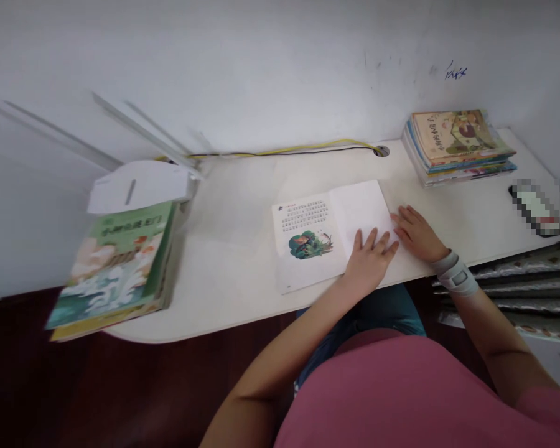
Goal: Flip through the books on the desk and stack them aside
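Note:
An open picture book (322, 233) lies flat on the white desk (228, 261), its left page showing text and a green drawing. My left hand (369, 260) rests on the lower part of the right page, fingers spread flat. At the book's right edge my right hand (416, 234) lies flat on the desk, fingers stretched out and touching the page edge. A grey band (455, 274) wraps my right wrist. Neither hand holds anything.
A stack of picture books (116, 267) sits at the desk's left end, under the head of a white desk lamp (137, 185). Another book stack (462, 146) stands at the back right. A yellow and black cable (298, 149) runs along the wall. A blurred dark object (539, 205) lies far right.

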### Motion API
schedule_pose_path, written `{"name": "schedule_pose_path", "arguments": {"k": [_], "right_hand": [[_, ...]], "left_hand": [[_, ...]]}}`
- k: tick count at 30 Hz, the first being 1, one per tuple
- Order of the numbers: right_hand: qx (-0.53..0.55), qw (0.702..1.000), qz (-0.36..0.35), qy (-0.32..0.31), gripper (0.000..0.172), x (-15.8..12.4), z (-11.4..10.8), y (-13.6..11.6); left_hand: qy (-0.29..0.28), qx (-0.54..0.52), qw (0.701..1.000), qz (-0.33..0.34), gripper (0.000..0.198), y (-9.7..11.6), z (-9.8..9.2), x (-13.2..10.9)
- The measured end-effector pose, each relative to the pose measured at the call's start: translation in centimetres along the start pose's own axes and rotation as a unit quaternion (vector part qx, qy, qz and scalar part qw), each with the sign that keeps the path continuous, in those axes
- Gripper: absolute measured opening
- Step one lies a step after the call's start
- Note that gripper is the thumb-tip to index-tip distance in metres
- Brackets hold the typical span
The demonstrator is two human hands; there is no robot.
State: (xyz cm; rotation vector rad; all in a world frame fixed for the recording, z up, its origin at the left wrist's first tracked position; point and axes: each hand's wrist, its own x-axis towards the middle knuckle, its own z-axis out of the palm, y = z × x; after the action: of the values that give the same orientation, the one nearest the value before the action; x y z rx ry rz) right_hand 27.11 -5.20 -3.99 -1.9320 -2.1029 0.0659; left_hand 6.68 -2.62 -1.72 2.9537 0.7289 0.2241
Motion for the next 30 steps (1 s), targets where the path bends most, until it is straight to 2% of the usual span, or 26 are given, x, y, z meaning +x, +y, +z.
{"name": "schedule_pose_path", "arguments": {"k": [3,5,9,13,19,23,26,30], "right_hand": [[-0.005,1.000,0.003,0.004,0.047,0.0,0.1,-0.3],[-0.014,1.000,0.004,0.006,0.048,0.0,0.0,-0.5],[-0.033,0.999,0.004,0.002,0.048,0.1,-0.1,-0.5],[-0.039,0.999,0.006,-0.007,0.050,0.2,-0.2,-0.5],[-0.045,0.999,0.017,-0.010,0.050,0.2,0.2,-0.5],[-0.053,0.999,0.013,-0.003,0.049,0.2,0.4,-0.6],[-0.059,0.998,0.014,-0.005,0.050,0.2,0.4,-0.7],[-0.063,0.998,0.020,-0.004,0.050,0.1,0.5,-0.7]], "left_hand": [[-0.028,-0.016,0.999,0.025,0.038,-0.8,-1.3,0.7],[-0.035,-0.016,0.999,0.018,0.041,-2.3,-2.4,2.2],[-0.025,0.013,0.997,-0.078,0.054,-6.6,-3.9,6.5],[-0.098,0.023,0.989,-0.107,0.063,-9.2,-4.4,9.3],[-0.114,0.040,0.983,-0.135,0.053,-9.2,-4.7,9.9],[-0.150,0.019,0.983,-0.100,0.063,-9.3,-3.5,9.5],[-0.165,-0.003,0.984,-0.068,0.064,-9.4,-2.4,8.9],[-0.167,0.004,0.984,-0.057,0.064,-9.5,-2.3,8.3]]}}
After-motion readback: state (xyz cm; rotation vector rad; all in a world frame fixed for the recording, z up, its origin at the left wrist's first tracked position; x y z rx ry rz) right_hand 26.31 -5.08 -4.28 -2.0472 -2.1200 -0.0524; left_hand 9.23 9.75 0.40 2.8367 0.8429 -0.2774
